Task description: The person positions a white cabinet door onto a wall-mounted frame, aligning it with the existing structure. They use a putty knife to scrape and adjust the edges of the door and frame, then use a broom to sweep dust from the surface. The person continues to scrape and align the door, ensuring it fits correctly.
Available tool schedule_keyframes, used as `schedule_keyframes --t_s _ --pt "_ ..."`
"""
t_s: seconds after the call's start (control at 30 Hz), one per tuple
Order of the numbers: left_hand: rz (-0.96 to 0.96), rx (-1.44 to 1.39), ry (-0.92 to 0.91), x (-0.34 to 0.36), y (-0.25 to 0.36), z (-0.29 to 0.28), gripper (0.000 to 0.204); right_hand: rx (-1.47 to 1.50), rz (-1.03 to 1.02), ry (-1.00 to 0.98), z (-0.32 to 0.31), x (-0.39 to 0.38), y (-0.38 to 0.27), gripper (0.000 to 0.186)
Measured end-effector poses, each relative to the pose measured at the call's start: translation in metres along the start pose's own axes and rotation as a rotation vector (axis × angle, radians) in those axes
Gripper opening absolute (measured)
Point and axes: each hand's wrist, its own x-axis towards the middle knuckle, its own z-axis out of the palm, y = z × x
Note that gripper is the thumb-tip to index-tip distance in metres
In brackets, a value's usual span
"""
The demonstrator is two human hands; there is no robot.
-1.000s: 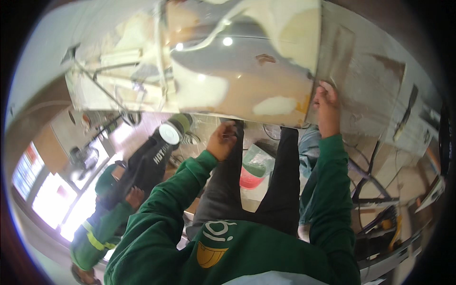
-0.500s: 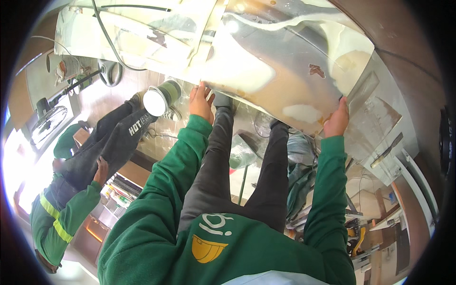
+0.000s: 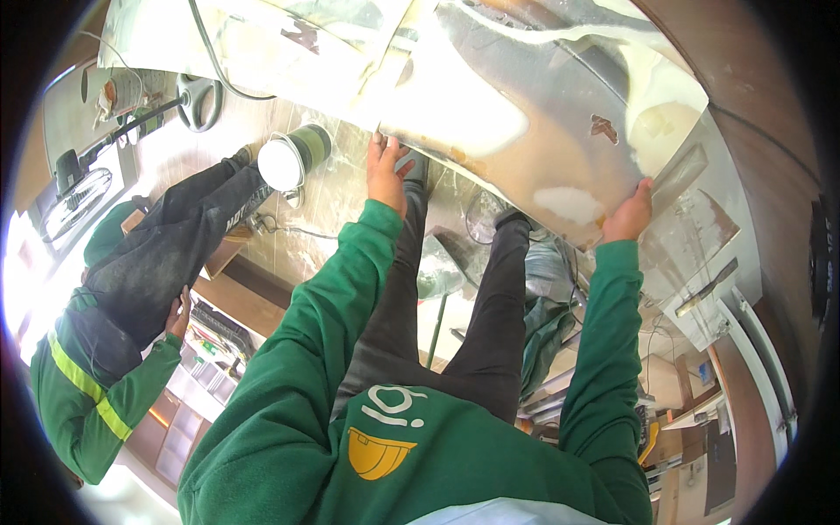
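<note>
A large glossy panel (image 3: 549, 114) patched in cream, tan and grey fills the upper view. My left hand (image 3: 387, 175) is at its near edge, fingers reaching to the rim and curled around it. My right hand (image 3: 626, 214) grips its lower right corner, fingertips on the edge. A black hose or bar (image 3: 203, 48) lies over the pale left part of the panel.
A co-worker (image 3: 105, 367) in green with yellow bands stands at the left. A white-topped bucket (image 3: 278, 164), a fan (image 3: 74, 197) and cables are near them. A putty knife (image 3: 704, 289) lies on a board at the right. Green cloth (image 3: 547, 346) and clutter lie behind my legs.
Both hands have moved onto the panel's edges; the left rose from below it to the rim. The panel has shifted and tilted in view, and the co-worker appears further left.
</note>
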Motion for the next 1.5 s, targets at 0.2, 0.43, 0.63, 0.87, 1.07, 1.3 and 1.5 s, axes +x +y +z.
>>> schedule_keyframes --t_s 0.2,0.43,0.63,0.87,1.07,1.3,1.5 --pt "0.054 0.111 -0.021 -0.013 -0.004 0.001 0.068 0.090 0.003 -0.094 -0.012 0.014 0.008 0.054" --pt "0.152 0.169 -0.067 -0.018 -0.001 -0.002 0.053 0.063 0.000 -0.066 -0.010 0.014 0.000 0.055" --pt "0.266 0.320 -0.099 0.006 0.002 -0.015 0.043 0.043 0.003 -0.107 -0.023 0.024 0.003 0.054" --pt "0.312 0.562 0.055 0.011 0.011 -0.009 0.038 0.139 0.063 -0.203 -0.012 0.020 -0.030 0.057" --pt "0.306 0.400 0.062 0.016 0.001 -0.005 0.030 0.118 0.064 -0.093 0.006 0.033 -0.035 0.061" --pt "0.264 0.305 0.058 0.013 -0.002 -0.004 0.026 0.109 0.052 -0.030 0.006 0.032 -0.033 0.062" --pt "0.163 0.304 0.050 0.007 -0.010 -0.014 0.023 0.128 0.031 -0.034 -0.001 0.026 -0.032 0.061"
